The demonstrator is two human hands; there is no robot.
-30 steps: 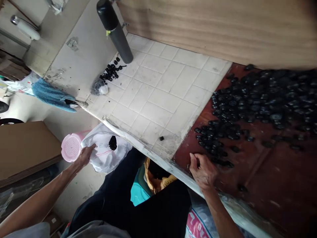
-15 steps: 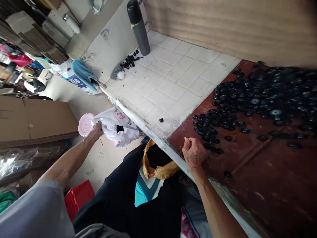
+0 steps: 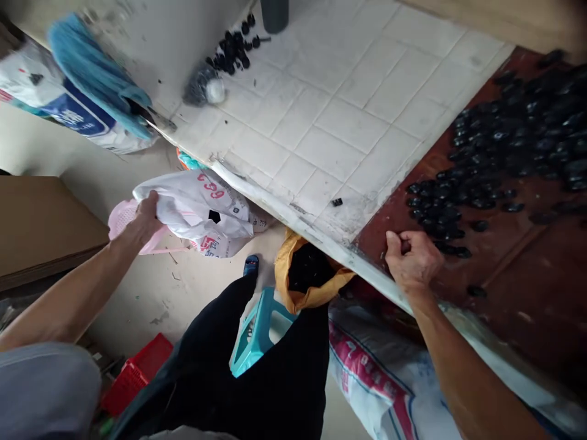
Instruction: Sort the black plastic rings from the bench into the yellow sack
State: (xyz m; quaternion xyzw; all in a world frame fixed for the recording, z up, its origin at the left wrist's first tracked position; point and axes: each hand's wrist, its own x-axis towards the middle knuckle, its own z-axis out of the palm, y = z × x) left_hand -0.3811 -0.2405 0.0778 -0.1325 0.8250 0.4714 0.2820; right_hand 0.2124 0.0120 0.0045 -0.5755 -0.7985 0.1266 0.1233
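My left hand [image 3: 147,219] is closed on the edge of a white plastic woven sack [image 3: 190,192] with red print, held up beside the counter. A dark opening shows in the sack's side. My right hand [image 3: 415,260] rests near the front edge of a reddish-brown board [image 3: 499,324], its fingers curled in; whether anything small is inside them I cannot make out. Just beyond it lies a heap of small black plastic parts [image 3: 518,140]. One loose black part [image 3: 337,201] sits on the white tiles [image 3: 348,146].
Below the counter edge [image 3: 293,223] stands an open yellow sack [image 3: 316,299] with black contents. A turquoise stool [image 3: 257,339], a pink basket [image 3: 121,214] and a red crate [image 3: 144,363] are on the floor. A dark flask [image 3: 275,15] stands at the back; a blue cloth [image 3: 92,73] hangs left.
The camera view has shifted closer and lower. My left hand still holds the white sack, now spread wider. My right hand stays curled at the board's edge.
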